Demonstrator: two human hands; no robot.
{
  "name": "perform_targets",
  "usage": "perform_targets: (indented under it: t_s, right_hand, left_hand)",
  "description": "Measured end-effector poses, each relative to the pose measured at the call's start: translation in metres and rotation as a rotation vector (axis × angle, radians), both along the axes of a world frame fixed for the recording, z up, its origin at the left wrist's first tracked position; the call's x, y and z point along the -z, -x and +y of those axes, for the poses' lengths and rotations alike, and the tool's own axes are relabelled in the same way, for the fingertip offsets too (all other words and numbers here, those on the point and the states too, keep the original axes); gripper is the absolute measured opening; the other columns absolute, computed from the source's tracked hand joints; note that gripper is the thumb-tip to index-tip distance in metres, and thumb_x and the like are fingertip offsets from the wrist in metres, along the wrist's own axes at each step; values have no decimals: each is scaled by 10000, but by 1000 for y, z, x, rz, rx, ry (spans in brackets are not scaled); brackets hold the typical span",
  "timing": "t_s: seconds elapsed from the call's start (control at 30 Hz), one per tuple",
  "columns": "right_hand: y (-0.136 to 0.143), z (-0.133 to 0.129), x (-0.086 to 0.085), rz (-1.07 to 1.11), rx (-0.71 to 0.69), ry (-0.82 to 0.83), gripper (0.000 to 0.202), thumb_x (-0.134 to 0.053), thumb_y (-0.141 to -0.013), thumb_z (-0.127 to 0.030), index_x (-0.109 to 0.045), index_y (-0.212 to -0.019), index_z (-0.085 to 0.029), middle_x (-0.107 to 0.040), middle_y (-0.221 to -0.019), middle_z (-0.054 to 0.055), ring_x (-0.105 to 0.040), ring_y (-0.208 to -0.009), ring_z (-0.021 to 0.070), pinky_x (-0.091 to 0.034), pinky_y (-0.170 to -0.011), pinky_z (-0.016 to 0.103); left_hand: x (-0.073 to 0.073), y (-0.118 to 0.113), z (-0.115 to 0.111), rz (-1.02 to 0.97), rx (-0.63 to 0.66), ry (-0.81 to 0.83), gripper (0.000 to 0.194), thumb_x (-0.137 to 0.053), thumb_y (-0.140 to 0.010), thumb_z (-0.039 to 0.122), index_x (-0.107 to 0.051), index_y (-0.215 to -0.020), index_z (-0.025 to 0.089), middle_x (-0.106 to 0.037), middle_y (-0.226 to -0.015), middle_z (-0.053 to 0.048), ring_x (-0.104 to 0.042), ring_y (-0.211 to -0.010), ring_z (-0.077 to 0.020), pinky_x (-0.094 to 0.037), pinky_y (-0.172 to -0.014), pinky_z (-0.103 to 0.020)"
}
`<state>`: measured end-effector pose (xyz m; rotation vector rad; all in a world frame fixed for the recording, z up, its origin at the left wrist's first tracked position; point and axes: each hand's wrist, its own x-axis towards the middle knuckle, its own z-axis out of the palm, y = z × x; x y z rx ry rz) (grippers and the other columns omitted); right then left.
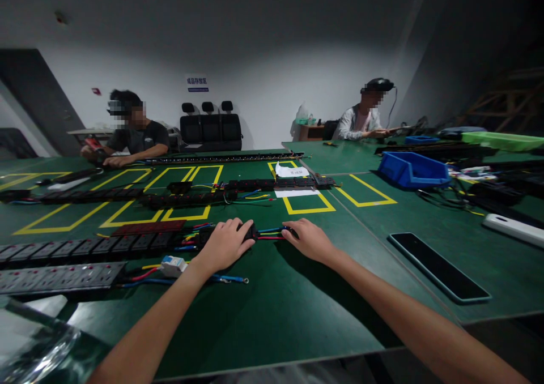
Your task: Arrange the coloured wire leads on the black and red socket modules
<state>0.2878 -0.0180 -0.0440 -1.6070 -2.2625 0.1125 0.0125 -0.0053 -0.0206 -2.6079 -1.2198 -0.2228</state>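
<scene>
My left hand (226,243) lies over a black block (251,231), its fingers curled round it. Blue, yellow and red wires (268,235) run from that block to the right. At their far end my right hand (309,239) closes on them; a small dark piece shows at its fingertips, too covered to name. Left of the block, more coloured wires lead to a long black socket strip (93,247). Nearer me is a grey socket strip (63,278), with a white-and-blue breaker (173,265) on its wires and a blue lead with ring terminals (232,279).
A phone (440,266) lies on the green table (340,316) to the right, near a blue bin (412,170) and a white bar (516,229). More socket strips (276,184) lie across the middle. Two people (138,137) sit at the far side. Clear plastic (38,344) lies front left.
</scene>
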Motion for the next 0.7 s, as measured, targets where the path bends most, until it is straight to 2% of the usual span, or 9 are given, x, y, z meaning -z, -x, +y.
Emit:
perform_targets:
  t_s: [0.2,0.43,0.7]
  right_hand:
    - [0,-1,0,0,3,-2,428,-437,-1039,-447,-691,-1280,-202,-751,-1171,109,-663,-1096,262,-491,-847,323]
    - [0,-2,-1,-20,-33,-17,340,-533,-982,-325,-711,-1243,-201,-752,-1190,82,-650,-1101,264,-495,-876,333]
    - [0,-2,-2,-28,-40,-7,356,-549,-962,-298,-703,-1263,-185,-740,-1222,95,-639,-1126,271,-492,-914,351]
  left_hand:
    - [0,0,-1,1,-1,-15,522,-457,-1036,485,-482,-1462,185,-622,-1177,-126,-586,-1067,-285,-437,-903,-408]
    - [1,1,-1,-4,-3,-13,527,-435,-1041,490,-482,-1465,180,-617,-1208,-133,-585,-1087,-288,-439,-915,-415]
    - [1,0,-1,-12,-4,0,535,-398,-1048,493,-477,-1472,177,-618,-1217,-144,-585,-1097,-292,-441,-916,-423]
